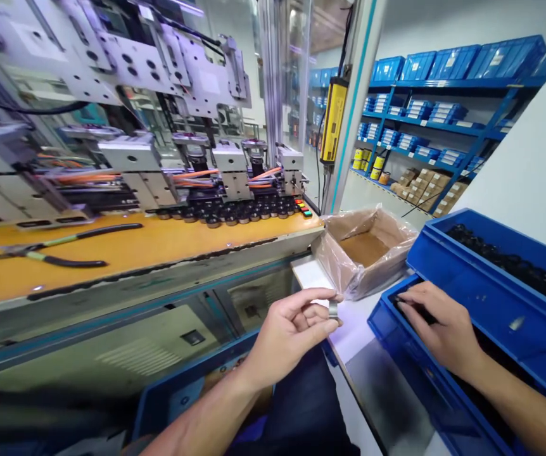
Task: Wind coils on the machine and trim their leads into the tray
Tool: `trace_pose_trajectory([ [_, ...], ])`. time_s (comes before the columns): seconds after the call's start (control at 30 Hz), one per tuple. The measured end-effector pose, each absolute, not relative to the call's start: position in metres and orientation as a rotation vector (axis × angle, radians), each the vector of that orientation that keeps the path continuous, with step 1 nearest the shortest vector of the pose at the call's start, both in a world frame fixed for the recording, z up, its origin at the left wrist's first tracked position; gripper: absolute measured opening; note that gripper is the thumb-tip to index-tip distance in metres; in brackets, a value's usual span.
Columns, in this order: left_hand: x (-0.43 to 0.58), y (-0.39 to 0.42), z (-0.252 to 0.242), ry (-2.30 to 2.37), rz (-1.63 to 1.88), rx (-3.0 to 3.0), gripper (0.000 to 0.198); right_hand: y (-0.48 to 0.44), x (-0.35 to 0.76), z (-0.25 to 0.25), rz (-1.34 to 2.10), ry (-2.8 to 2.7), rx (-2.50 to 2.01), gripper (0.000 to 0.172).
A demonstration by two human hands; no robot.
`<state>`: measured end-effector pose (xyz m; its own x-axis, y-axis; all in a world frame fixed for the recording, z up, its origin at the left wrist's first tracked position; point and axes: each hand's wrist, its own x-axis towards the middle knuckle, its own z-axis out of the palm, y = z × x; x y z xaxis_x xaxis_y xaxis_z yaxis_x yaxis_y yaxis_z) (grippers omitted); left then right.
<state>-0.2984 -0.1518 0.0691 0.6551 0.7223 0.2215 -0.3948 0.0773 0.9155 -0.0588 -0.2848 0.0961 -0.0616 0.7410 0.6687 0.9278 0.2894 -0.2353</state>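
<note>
Between its thumb and forefinger, my left hand pinches a small silvery metal ring, held up in front of the white side table. My right hand reaches over the front wall of the lower blue bin. Its thumb and fingertips come together around something small and dark, which I cannot make out. Inside that bin the contents are dark and mostly covered by my hand and the bin above. The upper blue bin is stacked behind it and holds many small black parts.
A plastic-lined cardboard box stands beyond my left hand. On the machine's orange worktop are pliers and rows of black round parts. Machine fixtures rise behind them. A blue container sits below the bench.
</note>
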Motion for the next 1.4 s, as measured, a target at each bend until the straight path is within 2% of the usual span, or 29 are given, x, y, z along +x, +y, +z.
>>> trace_pose_trajectory([
  [0.1, -0.302, -0.165, 0.064, 0.313, 0.82, 1.211, 0.03, -0.282, -0.109, 0.102, -0.287, -1.921, -1.307, 0.014],
  [0.3, -0.3, -0.184, 0.056, 0.355, 0.77, 1.201, 0.038, -0.284, -0.138, 0.083, -0.261, -1.948, -1.157, 0.004],
  [0.57, -0.292, -0.192, 0.056, 0.388, 0.782, 1.274, 0.037, -0.287, -0.133, 0.085, -0.304, -1.935, -1.108, 0.011],
  [0.77, -0.291, -0.194, 0.056, 0.383, 0.79, 1.215, 0.037, -0.287, -0.125, 0.086, -0.313, -1.981, -1.144, 0.026],
  [0.97, -0.292, -0.193, 0.057, 0.365, 0.729, 1.117, 0.04, -0.287, -0.122, 0.085, -0.4, -2.036, -1.137, 0.02],
  [1.17, -0.29, -0.196, 0.053, 0.315, 0.661, 1.053, 0.039, -0.29, -0.114, 0.079, -0.506, -2.178, -1.081, 0.026],
  [1.4, -0.28, -0.213, 0.044, 0.338, 0.92, 1.102, 0.037, -0.289, -0.12, 0.083, -0.56, -2.12, -1.025, 0.034],
])
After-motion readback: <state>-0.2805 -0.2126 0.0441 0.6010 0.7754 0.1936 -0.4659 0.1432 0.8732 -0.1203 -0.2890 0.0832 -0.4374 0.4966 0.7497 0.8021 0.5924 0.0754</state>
